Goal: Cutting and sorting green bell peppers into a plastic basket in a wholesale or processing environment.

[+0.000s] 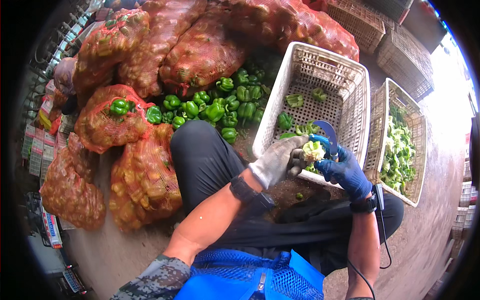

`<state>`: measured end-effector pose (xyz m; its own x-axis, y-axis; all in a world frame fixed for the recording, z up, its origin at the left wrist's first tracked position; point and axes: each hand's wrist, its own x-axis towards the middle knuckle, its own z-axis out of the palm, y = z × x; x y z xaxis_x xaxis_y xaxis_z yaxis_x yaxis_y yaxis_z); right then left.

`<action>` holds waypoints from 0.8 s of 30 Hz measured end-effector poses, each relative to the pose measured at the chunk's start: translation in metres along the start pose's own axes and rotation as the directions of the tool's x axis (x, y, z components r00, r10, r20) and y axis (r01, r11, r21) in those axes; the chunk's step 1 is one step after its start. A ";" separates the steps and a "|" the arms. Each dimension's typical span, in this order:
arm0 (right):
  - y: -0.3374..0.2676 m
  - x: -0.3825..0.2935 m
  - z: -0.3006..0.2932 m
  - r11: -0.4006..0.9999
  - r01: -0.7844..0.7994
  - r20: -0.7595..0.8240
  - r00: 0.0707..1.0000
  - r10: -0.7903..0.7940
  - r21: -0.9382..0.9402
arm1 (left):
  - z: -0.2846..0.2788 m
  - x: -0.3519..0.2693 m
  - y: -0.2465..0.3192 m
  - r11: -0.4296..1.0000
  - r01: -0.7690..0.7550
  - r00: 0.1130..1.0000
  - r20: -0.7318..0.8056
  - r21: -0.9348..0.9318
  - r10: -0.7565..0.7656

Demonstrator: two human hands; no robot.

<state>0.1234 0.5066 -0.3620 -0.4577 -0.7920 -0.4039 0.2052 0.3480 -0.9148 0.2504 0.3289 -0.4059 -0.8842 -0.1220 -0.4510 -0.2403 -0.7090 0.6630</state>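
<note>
My left hand [279, 159], in a grey-white work glove with dark fingertips, grips a pale seedy bell pepper core [313, 151] over the near rim of a white plastic crate [365, 123]. In a blue glove, my right hand [345, 168] holds a curved knife [330, 135], its blade standing up just beyond the core. The blue fingers close in around the core from the right, and their exact contact with it is partly hidden. Inside the crate lie several green pepper pieces, among them one cut piece [294, 100] and a darker one [285, 120].
Whole green bell peppers [215, 111] are heaped on the floor to the left of the crate. Red mesh sacks [204, 48] rise behind and beside them. At right, a second crate [422, 150] holds pale green trimmings [398, 150]. More crates [407, 56] stand farther back.
</note>
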 end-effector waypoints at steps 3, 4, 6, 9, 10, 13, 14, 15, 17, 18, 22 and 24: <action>-0.001 -0.001 0.009 0.995 0.038 -0.020 0.999 -0.036 0.092 | -0.008 -0.001 -0.002 0.992 -0.128 0.992 0.012 -0.014 0.128; 0.000 -0.002 0.012 0.980 0.073 -0.046 0.997 -0.066 0.185 | -0.008 -0.002 -0.003 0.991 -0.129 0.992 0.012 -0.017 0.129; 0.004 -0.003 0.012 0.962 0.072 -0.034 0.997 -0.066 0.262 | 0.002 -0.006 0.004 0.913 -0.300 0.946 -0.034 0.276 0.321; 0.007 -0.002 0.019 0.926 0.081 -0.050 0.997 -0.067 0.368 | 0.003 -0.001 -0.006 0.790 -0.441 0.877 0.014 0.426 0.481; 0.008 0.000 0.022 0.914 0.090 -0.083 0.995 -0.062 0.395 | 0.001 0.000 -0.014 0.638 -0.550 0.785 0.071 0.539 0.616; 0.019 0.006 0.023 0.936 0.077 -0.189 0.982 -0.011 0.343 | 0.016 -0.008 -0.016 0.668 -0.535 0.808 0.084 0.518 0.582; 0.020 0.007 0.025 0.947 0.095 -0.210 0.977 -0.030 0.307 | 0.016 -0.006 -0.018 0.741 -0.503 0.839 0.047 0.446 0.542; 0.023 0.009 0.029 0.953 0.099 -0.252 0.967 -0.025 0.286 | 0.013 -0.004 -0.016 0.760 -0.446 0.863 0.003 0.473 0.505; 0.028 0.006 0.031 0.961 0.115 -0.251 0.967 -0.051 0.250 | 0.014 -0.002 -0.015 0.742 -0.388 0.874 -0.037 0.547 0.484; 0.029 0.006 0.032 0.968 0.131 -0.251 0.965 -0.075 0.213 | 0.014 -0.001 -0.014 0.720 -0.324 0.882 -0.078 0.613 0.464; 0.019 0.002 0.031 0.956 0.065 -0.243 0.970 0.006 0.285 | 0.015 0.003 -0.024 0.623 -0.435 0.821 0.002 0.649 0.571; 0.012 0.000 0.034 0.960 0.083 -0.271 0.963 -0.008 0.268 | 0.021 0.005 -0.024 0.567 -0.419 0.797 -0.011 0.710 0.603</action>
<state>0.1552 0.4937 -0.3733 -0.6765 -0.6294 -0.3823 0.3904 0.1337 -0.9109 0.2431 0.3600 -0.4120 -0.8454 -0.5331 0.0337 -0.0502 0.1421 0.9886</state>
